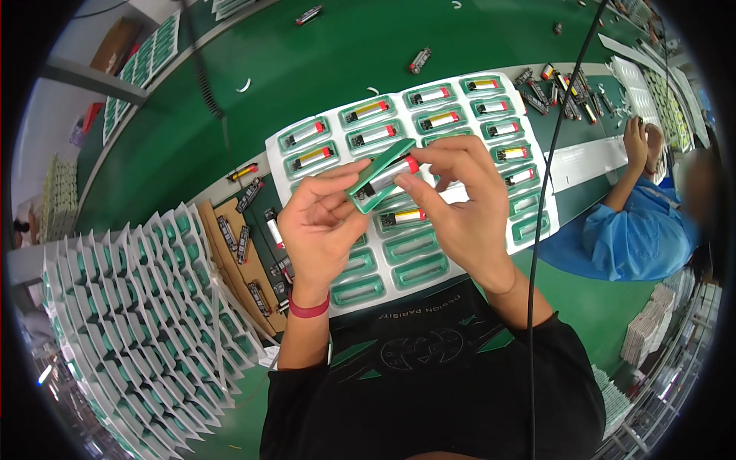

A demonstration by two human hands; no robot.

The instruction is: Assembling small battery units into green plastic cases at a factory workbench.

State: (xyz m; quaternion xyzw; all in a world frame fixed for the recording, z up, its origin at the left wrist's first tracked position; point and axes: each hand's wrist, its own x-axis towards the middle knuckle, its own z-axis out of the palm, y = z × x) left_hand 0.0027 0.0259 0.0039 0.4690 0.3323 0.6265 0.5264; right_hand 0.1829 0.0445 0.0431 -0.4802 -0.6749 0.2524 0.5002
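Lettering shows on the front of the black T-shirt point(437, 414) — a slanting line of thin, pale grey capitals point(418, 308), with a round outlined emblem point(422, 349) just below it in the view, flanked by green-edged angular shapes point(487, 343). Any printing on the red-ended battery units point(504, 129) in the white tray point(338, 142) is too small to read — so is a tiny dark mark on the white strip point(586, 165) at the right.
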